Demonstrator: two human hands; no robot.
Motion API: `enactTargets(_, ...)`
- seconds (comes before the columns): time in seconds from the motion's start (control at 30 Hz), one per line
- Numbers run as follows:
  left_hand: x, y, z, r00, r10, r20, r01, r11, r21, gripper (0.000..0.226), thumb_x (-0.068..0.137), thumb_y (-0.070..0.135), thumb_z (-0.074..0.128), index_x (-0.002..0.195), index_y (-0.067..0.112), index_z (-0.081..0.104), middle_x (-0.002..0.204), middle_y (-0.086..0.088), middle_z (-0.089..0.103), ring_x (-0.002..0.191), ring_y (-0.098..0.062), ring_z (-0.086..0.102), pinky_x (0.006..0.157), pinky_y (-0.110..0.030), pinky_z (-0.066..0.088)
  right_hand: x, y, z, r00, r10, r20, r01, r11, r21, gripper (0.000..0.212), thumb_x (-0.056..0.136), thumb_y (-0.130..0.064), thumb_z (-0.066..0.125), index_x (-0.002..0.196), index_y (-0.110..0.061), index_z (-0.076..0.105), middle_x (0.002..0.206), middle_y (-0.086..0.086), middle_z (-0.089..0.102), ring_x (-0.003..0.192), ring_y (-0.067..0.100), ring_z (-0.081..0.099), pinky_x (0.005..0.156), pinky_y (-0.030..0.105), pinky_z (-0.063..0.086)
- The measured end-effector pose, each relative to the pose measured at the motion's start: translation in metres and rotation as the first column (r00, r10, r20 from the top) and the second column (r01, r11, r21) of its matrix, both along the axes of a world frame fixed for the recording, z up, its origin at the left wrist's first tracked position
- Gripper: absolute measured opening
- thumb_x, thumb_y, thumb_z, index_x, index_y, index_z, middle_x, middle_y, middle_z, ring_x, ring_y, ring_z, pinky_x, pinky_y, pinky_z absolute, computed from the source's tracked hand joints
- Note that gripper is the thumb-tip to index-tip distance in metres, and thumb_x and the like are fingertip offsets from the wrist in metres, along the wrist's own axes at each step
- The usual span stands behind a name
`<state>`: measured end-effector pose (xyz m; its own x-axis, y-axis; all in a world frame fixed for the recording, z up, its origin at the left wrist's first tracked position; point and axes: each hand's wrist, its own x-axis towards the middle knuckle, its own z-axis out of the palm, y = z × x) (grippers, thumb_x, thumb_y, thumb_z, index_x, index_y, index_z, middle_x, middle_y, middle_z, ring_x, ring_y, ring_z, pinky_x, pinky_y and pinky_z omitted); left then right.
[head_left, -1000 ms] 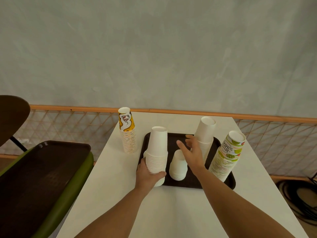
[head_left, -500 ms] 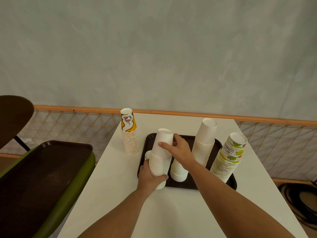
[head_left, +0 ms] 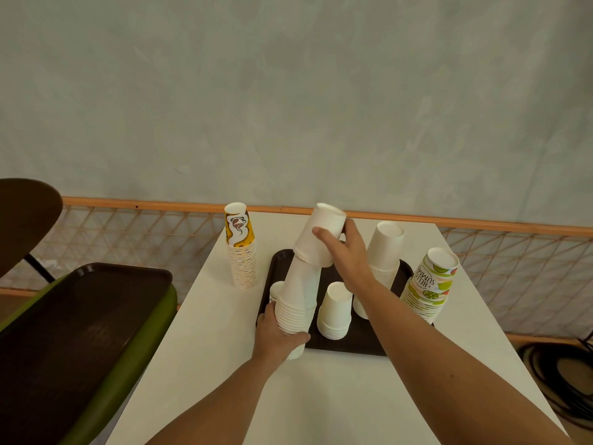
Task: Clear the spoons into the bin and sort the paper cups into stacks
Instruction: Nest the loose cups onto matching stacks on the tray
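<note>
Both hands grip white cups: left hand [head_left: 278, 335] the stack [head_left: 296, 297], right hand [head_left: 345, 252] the tilted cup [head_left: 321, 234].

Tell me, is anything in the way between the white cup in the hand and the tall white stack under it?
Nothing visible is. The right hand holds the upside-down white paper cup, tilted, right at the top of the tall white cup stack that the left hand grips near the bottom. The short white cup stack stands off to the side on the dark brown tray.

Dark tray [head_left: 80, 319] on green bin [head_left: 150, 319]; cables [head_left: 558, 370].
</note>
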<state>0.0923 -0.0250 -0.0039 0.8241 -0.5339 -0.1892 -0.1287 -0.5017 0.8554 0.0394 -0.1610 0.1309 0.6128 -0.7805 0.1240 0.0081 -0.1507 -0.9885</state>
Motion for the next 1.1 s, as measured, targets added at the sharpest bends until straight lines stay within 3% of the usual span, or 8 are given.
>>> enactTargets(0.17, 0.001, 0.003, 0.000, 1.000, 0.026, -0.007, -0.026, 1.000, 0.000, 0.095, 0.057, 0.026, 0.087, 0.135, 0.018, 0.033, 0.126, -0.004, 0.047, 0.115, -0.022, 0.047, 0.097, -0.038, 0.048, -0.006, -0.017, 0.000, 0.991, -0.119, 0.063, 0.121, 0.992, -0.031, 0.046, 0.084, -0.028, 0.066, 0.123, -0.018, 0.044, 0.110, 0.000, 0.056, 0.101, 0.019, 0.056, 0.085, 0.035, 0.052)
enactTargets(0.33, 0.003, 0.004, 0.000, 0.999, 0.047, -0.014, -0.048, 0.998, -0.039, 0.092, 0.054, 0.023, 0.087, 0.131, 0.017, 0.037, 0.122, -0.006, 0.050, 0.109, -0.022, 0.050, 0.094, -0.040, 0.049, -0.025, -0.018, -0.038, 0.989, -0.128, -0.079, 0.121, 0.989, -0.082, 0.052, 0.083, -0.024, 0.069, 0.127, -0.013, 0.042, 0.111, 0.000, 0.053, 0.101, 0.017, 0.052, 0.082, 0.032, 0.047)
enactTargets(0.5, 0.004, 0.002, 0.002, 0.999, 0.042, -0.001, -0.042, 0.998, -0.041, 0.092, 0.055, 0.024, 0.087, 0.132, 0.017, 0.036, 0.123, -0.005, 0.050, 0.110, -0.022, 0.049, 0.094, -0.039, 0.049, -0.036, -0.014, -0.074, 0.978, -0.060, -0.202, 0.051, 0.997, -0.050, 0.058, 0.083, -0.020, 0.068, 0.131, -0.019, 0.036, 0.125, 0.003, 0.051, 0.115, 0.022, 0.050, 0.099, 0.045, 0.046)
enactTargets(0.63, 0.002, 0.001, 0.005, 0.999, 0.041, 0.010, -0.041, 0.998, -0.045, 0.091, 0.058, 0.023, 0.087, 0.132, 0.016, 0.035, 0.123, -0.005, 0.049, 0.105, -0.016, 0.045, 0.092, -0.036, 0.047, -0.042, -0.010, -0.093, 0.960, -0.020, -0.278, 0.017, 1.000, -0.015, 0.075, 0.084, -0.021, 0.069, 0.143, -0.022, 0.023, 0.145, 0.007, 0.037, 0.134, 0.027, 0.037, 0.108, 0.043, 0.035)
enactTargets(0.73, 0.002, -0.001, 0.007, 0.999, 0.038, 0.011, -0.037, 0.998, -0.049, 0.092, 0.057, 0.023, 0.087, 0.133, 0.016, 0.034, 0.124, -0.005, 0.048, 0.109, -0.019, 0.047, 0.093, -0.036, 0.048, -0.040, -0.008, -0.092, 0.960, -0.052, -0.273, 0.043, 0.998, -0.040, 0.076, 0.086, -0.024, 0.066, 0.146, -0.023, 0.021, 0.152, 0.007, 0.031, 0.140, 0.025, 0.030, 0.111, 0.042, 0.030)
enactTargets(0.83, 0.002, -0.003, 0.007, 0.999, 0.031, 0.008, -0.030, 0.999, -0.040, 0.095, 0.056, 0.025, 0.087, 0.134, 0.017, 0.033, 0.125, -0.005, 0.048, 0.114, -0.023, 0.048, 0.095, -0.038, 0.048, -0.033, -0.007, -0.078, 0.975, -0.068, -0.213, 0.051, 0.995, -0.086, 0.066, 0.089, -0.031, 0.061, 0.145, -0.022, 0.027, 0.150, 0.004, 0.034, 0.139, 0.022, 0.032, 0.109, 0.036, 0.030)
enactTargets(0.93, 0.002, -0.007, 0.006, 1.000, 0.015, 0.020, -0.014, 1.000, -0.028, 0.099, 0.055, 0.030, 0.087, 0.136, 0.019, 0.031, 0.124, -0.004, 0.048, 0.115, -0.022, 0.048, 0.097, -0.040, 0.049, -0.023, 0.001, -0.061, 0.980, 0.033, -0.197, -0.059, 0.990, -0.127, 0.063, 0.086, -0.041, 0.061, 0.141, -0.022, 0.035, 0.144, -0.002, 0.040, 0.132, 0.016, 0.040, 0.101, 0.028, 0.034)
enactTargets(1.1, -0.003, -0.010, 0.006, 1.000, 0.011, 0.018, -0.011, 1.000, -0.004, 0.100, 0.054, 0.035, 0.087, 0.136, 0.022, 0.030, 0.123, -0.001, 0.048, 0.116, -0.021, 0.049, 0.099, -0.039, 0.046, -0.010, 0.021, -0.049, 0.949, 0.200, -0.243, -0.215, 0.976, -0.036, 0.058, 0.082, -0.037, 0.068, 0.132, -0.016, 0.045, 0.128, 0.002, 0.055, 0.114, 0.018, 0.054, 0.089, 0.029, 0.049)
